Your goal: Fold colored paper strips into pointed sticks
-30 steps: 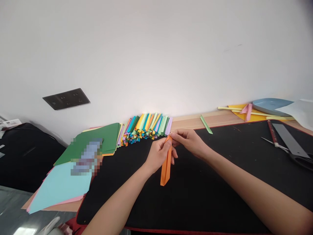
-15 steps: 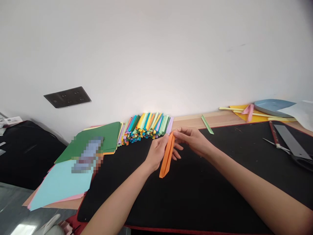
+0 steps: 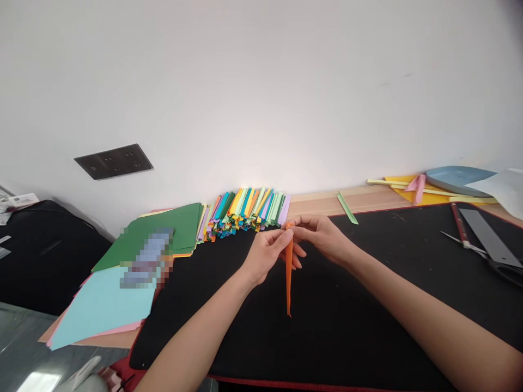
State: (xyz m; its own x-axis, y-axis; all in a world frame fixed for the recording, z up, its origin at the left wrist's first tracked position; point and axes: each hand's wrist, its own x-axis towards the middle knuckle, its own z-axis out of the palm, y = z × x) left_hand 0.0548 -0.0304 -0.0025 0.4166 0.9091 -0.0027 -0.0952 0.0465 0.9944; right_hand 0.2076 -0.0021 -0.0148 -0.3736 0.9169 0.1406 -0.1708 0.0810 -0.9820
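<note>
An orange paper strip hangs down nearly upright over the black mat, its narrow edge toward me. Its top end is pinched between the thumb and fingers of my left hand. From the other side, my right hand grips the same end with thumb and index finger, while its lower fingers are spread behind the strip. The fingertips of both hands meet there and hide the top of the paper. Behind my hands lies a pile of folded coloured paper strips.
Green sheets and light blue sheets lie at the left. A light green strip rests behind the right hand. At the right are scissors, a grey ruler, a red-brown tool and a blue tray.
The orange strip has turned from slanted with its folded face showing to hanging nearly straight and edge-on. My left thumb has moved up and right onto its top end.
</note>
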